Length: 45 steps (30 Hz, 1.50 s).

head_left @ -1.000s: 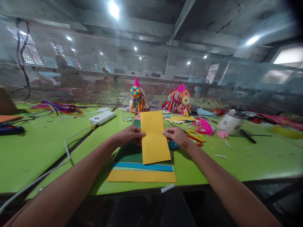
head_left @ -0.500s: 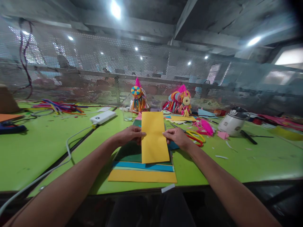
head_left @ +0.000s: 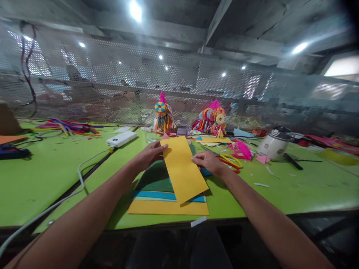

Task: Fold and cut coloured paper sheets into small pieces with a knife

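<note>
I hold a long yellow paper sheet (head_left: 183, 170) above a stack of coloured sheets (head_left: 168, 205) lying on the green table (head_left: 50, 175). My left hand (head_left: 150, 154) pinches the sheet's far left corner. My right hand (head_left: 207, 162) grips its right edge. The sheet is turned slantwise, its near end pointing right and lifted off the stack. The stack shows green, blue and yellow layers.
Scissors with yellow and red handles (head_left: 231, 161) lie right of my right hand. A white power bank (head_left: 121, 139) with a cable lies at left. Two tasselled paper ornaments (head_left: 211, 118) stand at the back before a mesh wall. A white pot (head_left: 276, 144) sits at right.
The yellow sheet has turned from straight to slanted, its near end swinging right. My left hand moved up to the far corner; my right hand stayed on the right edge.
</note>
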Motion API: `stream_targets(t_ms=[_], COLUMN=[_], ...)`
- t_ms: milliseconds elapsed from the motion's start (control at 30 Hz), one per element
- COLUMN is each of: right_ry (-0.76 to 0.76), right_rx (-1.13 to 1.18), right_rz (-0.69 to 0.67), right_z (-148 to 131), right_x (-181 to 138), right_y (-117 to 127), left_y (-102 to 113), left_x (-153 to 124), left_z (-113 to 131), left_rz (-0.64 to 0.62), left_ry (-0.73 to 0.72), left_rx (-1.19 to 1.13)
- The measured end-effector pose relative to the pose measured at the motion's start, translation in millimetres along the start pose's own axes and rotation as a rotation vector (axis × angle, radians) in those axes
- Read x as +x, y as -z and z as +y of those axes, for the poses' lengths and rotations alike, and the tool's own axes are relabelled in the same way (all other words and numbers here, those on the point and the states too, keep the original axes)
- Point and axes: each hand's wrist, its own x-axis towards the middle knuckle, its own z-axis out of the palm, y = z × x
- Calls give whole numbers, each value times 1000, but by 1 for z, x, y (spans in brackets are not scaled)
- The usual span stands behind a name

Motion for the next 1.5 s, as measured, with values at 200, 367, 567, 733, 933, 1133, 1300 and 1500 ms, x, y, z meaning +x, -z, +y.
stream_targets(t_ms=[200,367,567,733,933,1133,1300,1500], right_ry=[51,150,178,238,158,-15,-18,27], right_rx=[-387,-755,-820,-818,-682,-590,-772,-970], right_rz=[-368,-589,-478,-89,225,-235,-413,-432], right_z=[-17,-47,-47,-27,-2,-14,-28,-23], right_x=[38,88,106,84,36,2,-12,-19], right_y=[8,-9,-26,-8,34,61,57,43], left_y=[6,-11,-7,-10,-13,-10,-9,-7], left_x=[4,1,5,5,4,2,1,1], left_z=[14,6,-16,-16,-10,-12,-12,-11], left_rz=[379,-53,-119,-129,-89,-43,-20,-19], left_ry=[-615,-529,-279,-217,-126,-136,-118,-113], left_rx=[642,972,1252,1277,1258,1156,1088,1088])
